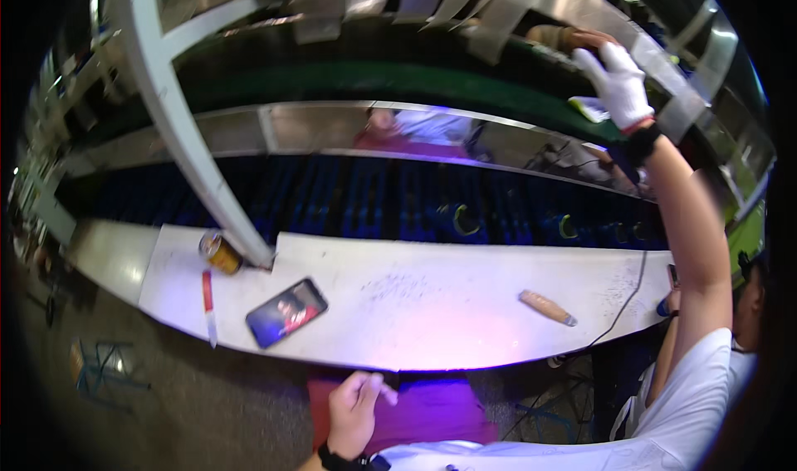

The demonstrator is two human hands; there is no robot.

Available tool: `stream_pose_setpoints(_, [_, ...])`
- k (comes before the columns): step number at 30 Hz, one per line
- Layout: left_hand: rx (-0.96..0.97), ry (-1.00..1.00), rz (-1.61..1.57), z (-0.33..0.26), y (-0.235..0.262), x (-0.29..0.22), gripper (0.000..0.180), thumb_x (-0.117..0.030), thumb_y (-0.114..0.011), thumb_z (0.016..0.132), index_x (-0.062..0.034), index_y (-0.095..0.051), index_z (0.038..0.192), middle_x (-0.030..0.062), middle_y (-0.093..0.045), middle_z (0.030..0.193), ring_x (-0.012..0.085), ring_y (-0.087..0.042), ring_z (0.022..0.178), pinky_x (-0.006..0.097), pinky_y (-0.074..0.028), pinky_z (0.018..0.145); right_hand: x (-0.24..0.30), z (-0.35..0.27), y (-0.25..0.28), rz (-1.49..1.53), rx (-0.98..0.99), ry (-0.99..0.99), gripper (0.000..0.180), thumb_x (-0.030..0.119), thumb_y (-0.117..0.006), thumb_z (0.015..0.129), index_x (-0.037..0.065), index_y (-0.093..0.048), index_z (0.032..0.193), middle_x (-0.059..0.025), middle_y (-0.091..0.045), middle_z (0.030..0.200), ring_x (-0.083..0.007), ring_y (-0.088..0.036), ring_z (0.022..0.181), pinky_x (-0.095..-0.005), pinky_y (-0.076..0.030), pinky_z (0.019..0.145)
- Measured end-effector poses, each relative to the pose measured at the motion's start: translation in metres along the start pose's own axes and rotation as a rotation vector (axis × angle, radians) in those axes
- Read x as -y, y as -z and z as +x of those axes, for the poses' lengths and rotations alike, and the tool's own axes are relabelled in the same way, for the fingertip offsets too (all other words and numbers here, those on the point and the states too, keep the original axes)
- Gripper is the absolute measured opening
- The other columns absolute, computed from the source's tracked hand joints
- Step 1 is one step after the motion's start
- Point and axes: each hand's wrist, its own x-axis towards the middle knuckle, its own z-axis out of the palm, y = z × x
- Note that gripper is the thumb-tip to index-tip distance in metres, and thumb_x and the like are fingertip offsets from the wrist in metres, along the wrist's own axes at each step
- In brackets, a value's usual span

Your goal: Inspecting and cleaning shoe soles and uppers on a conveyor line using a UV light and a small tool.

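White-gloved right hand [618, 81] reached up, fingers flat and spread on the steel conveyor rail [531, 6], holding nothing; bare left hand [353, 409] loosely curled and empty below the white table edge [415, 359]; smartphone [286, 312] just beyond its fingertips; steady reach advised

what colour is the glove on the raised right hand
White, with a reddish cuff edge; the knitted glove on the right hand shows clearly in the head view.

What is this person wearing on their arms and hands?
The right hand wears a white glove with a reddish cuff, then a dark band at the wrist, and a short white sleeve at the shoulder. The left hand is ungloved, with a black wristband.
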Motion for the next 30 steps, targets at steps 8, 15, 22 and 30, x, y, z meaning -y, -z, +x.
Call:
stream_pose_setpoints(8, [0.152, -0.181, -0.035, 0.208, -0.087, 0.018, 0.026, -0.020, -0.074, 0.103, 0.0036, -0.066, 0.111, 0.0139, -0.078, 0.100, 0.0177, -0.075, 0.094, 0.031, -0.059, 0.086, -0.030, -0.072, -0.052, -0.027, 0.616, -0.730, 0.043, 0.043, -0.071, 0.103, 0.001, -0.075, 0.110, -0.0078, -0.076, 0.085, -0.0134, -0.069, 0.070, -0.0318, -0.054, 0.069])
stream_pose_setpoints(15, [-0.368, 0.324, 0.533, 0.355, -0.203, 0.025, 0.113, -0.050, -0.096, 0.071, -0.0036, -0.036, 0.154, 0.0300, -0.053, 0.146, 0.0428, -0.052, 0.142, 0.048, -0.045, 0.118, -0.031, -0.077, -0.047, -0.078, 0.554, -0.765, 0.045, 0.044, -0.074, 0.099, -0.001, -0.069, 0.107, -0.0106, -0.075, 0.085, -0.0169, -0.072, 0.074, -0.0341, -0.057, 0.073])
stream_pose_setpoints(22, [-0.357, 0.472, 0.766, 0.388, -0.227, 0.043, 0.108, -0.037, -0.094, 0.076, -0.0104, -0.029, 0.158, 0.0238, -0.043, 0.157, 0.0406, -0.050, 0.141, 0.053, -0.051, 0.112, -0.019, -0.073, -0.040, 0.036, 0.494, -0.792, 0.046, 0.046, -0.076, 0.098, 0.001, -0.067, 0.100, -0.0107, -0.072, 0.081, -0.0160, -0.069, 0.072, -0.0339, -0.056, 0.069])
stream_pose_setpoints(30, [0.066, 0.250, -0.387, 0.244, -0.156, -0.013, 0.017, -0.015, -0.074, 0.090, 0.0010, -0.072, 0.096, 0.0035, -0.070, 0.086, 0.0125, -0.067, 0.078, 0.029, -0.053, 0.068, -0.020, -0.084, -0.035, -0.008, 0.472, -0.728, 0.043, 0.045, -0.077, 0.095, 0.003, -0.075, 0.102, -0.0139, -0.076, 0.089, -0.0236, -0.073, 0.083, -0.0370, -0.055, 0.081])
